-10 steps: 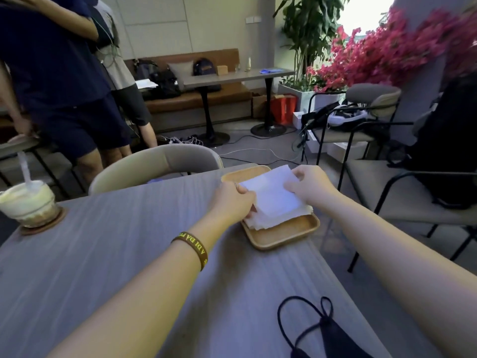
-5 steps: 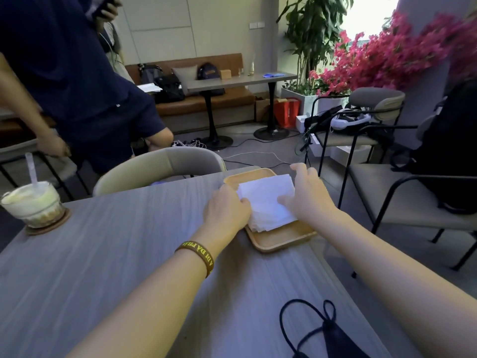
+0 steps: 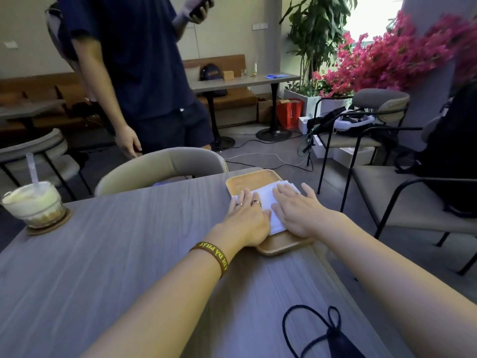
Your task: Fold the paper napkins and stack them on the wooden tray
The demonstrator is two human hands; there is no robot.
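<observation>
Both hands [image 3: 247,218] flat on napkins [image 3: 268,202], black mask [image 3: 335,337] nearby.

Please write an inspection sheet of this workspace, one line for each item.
Surface: grey wood-grain table, bare in the middle.
Job's things: stack of white paper napkins lying in the light wooden tray at the far right edge.
Clutter: iced drink in a clear plastic cup on a round coaster, far left; black face mask at the near edge.
Hands: left hand and right hand flat, palms down on the napkins.
Cables: white and black cables on the floor beyond the table.
Surroundings: a standing person in dark blue clothes, beige chairs, pink flowers.
</observation>
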